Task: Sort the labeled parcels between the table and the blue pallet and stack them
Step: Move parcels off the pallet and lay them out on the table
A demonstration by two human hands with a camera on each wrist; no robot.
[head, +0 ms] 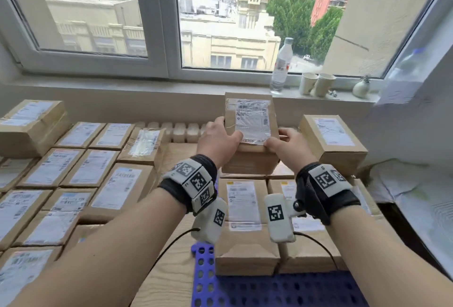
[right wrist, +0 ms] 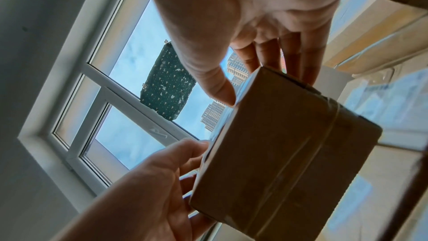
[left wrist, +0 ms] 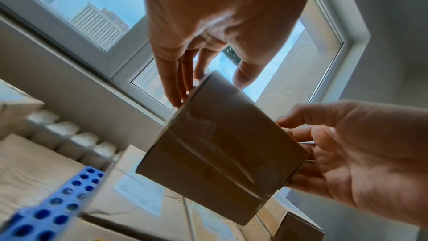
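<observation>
Brown taped parcel (head: 251, 132) held aloft, left hand (head: 218, 141) and right hand (head: 286, 146) gripping its sides, white barcode label (head: 252, 121) on top, print too small to read

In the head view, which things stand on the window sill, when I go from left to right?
Clear water bottle → first paper cup → second paper cup → small round vase with a plant.

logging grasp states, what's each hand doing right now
Left hand: holds the left side of the lifted parcel.
Right hand: holds the same parcel's right side.
</observation>
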